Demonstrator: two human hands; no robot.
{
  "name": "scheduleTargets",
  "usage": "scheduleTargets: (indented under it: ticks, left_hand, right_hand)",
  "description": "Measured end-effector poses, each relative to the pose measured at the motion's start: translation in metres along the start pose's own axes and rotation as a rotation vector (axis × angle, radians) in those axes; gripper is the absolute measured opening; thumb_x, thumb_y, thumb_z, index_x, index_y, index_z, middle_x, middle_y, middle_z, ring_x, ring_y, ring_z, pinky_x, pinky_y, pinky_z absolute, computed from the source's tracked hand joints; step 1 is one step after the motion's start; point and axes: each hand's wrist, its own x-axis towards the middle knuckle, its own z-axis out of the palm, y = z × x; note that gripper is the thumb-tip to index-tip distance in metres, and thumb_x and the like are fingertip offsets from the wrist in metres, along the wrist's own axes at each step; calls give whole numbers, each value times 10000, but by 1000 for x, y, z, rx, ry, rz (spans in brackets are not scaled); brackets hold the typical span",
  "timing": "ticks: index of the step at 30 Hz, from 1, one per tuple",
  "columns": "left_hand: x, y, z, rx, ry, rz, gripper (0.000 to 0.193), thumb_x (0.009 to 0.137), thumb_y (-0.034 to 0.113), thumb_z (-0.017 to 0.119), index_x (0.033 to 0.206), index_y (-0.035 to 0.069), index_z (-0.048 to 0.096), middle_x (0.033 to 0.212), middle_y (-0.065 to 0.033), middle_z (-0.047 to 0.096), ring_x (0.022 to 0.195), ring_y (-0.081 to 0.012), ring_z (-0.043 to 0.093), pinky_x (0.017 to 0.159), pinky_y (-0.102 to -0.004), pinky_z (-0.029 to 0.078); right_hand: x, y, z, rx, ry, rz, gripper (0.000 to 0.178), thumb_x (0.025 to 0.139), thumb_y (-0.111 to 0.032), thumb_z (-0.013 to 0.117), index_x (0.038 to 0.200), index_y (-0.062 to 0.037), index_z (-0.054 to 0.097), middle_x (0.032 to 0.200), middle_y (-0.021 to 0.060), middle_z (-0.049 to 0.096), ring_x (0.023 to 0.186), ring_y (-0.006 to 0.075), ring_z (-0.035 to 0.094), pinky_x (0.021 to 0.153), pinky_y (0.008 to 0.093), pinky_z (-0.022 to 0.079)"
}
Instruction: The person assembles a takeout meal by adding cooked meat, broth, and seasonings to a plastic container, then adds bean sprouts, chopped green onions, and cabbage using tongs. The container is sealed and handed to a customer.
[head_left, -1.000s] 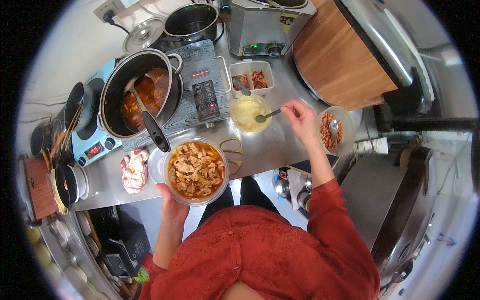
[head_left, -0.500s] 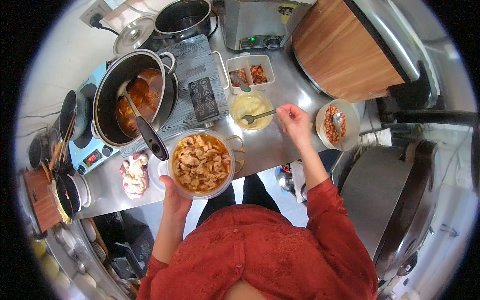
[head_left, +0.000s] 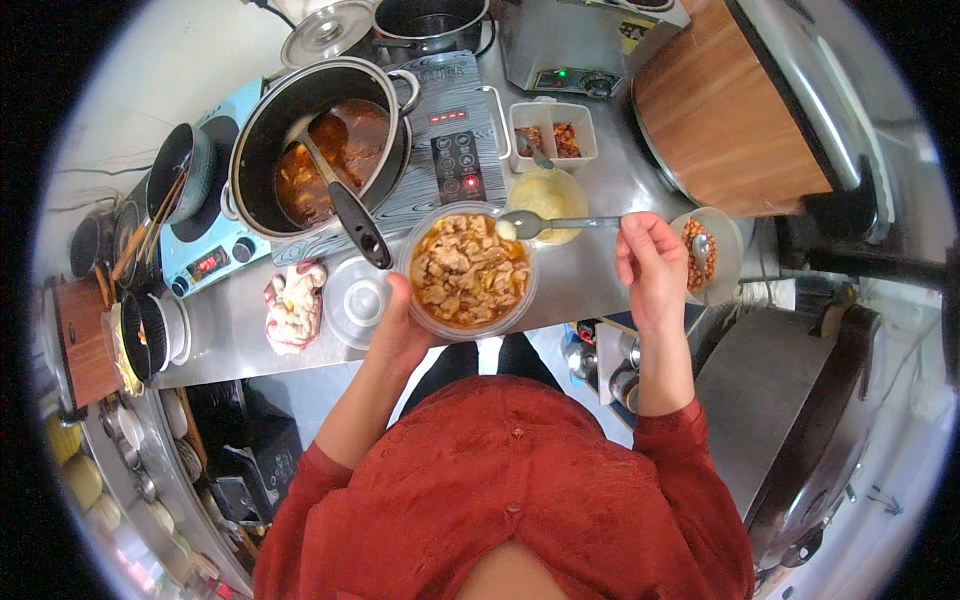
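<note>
My left hand [head_left: 396,335] grips the lower left rim of a round clear plastic bowl [head_left: 408,300], which holds meat pieces in orange broth [head_left: 470,270]. In my right hand [head_left: 652,262] is the handle end of a grey spoon [head_left: 575,224], pinched between thumb and fingers. The spoon's head carries a small pale dab and sits over the bowl's upper right edge. Partly under the spoon's handle stands a tub of pale yellow paste [head_left: 550,193]. Beside my right hand, a white bowl [head_left: 728,265] contains peanuts [head_left: 697,255] and a metal spoon.
A large pot [head_left: 243,170] of red-brown soup with a ladle [head_left: 358,225] sits on an induction cooker [head_left: 455,100]. A two-part condiment box [head_left: 590,118] stands behind the paste. A clear lid [head_left: 362,303] and a crumpled cloth [head_left: 294,308] lie left of my left hand.
My right hand has lifted the spoon out of the paste and brought it over the meat bowl. The cooker's display now shows red lights. The whole view has shifted.
</note>
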Motion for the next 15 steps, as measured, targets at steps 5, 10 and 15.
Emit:
scheduleTargets:
  ticks: [5, 10, 15]
  left_hand:
    - [10, 4, 14, -55, -92, 65, 879, 860, 679, 452, 1451, 43, 314, 1467, -125, 398, 1353, -268, 385, 1135, -423, 303]
    - [13, 5, 18, 2, -125, 90, 899, 866, 730, 327, 1471, 66, 292, 1485, -113, 384, 1362, -276, 377, 1140, -441, 288]
    - [17, 2, 16, -70, -146, 115, 822, 896, 647, 445, 1443, 44, 334, 1459, -111, 412, 1351, -247, 388, 1139, -414, 297]
  right_hand:
    - [-37, -13, 27, -367, -111, -164, 93, 875, -119, 712, 912, -40, 680, 698, -10, 595, 533, 37, 482, 470, 177, 350]
    - [-44, -15, 27, -474, -54, -439, 67, 840, -57, 722, 865, -10, 682, 725, 7, 607, 606, 59, 505, 534, 202, 369]
    - [-40, -18, 13, -480, -62, -546, 70, 926, -69, 625, 939, 0, 631, 762, -1, 572, 566, 38, 475, 494, 173, 362]
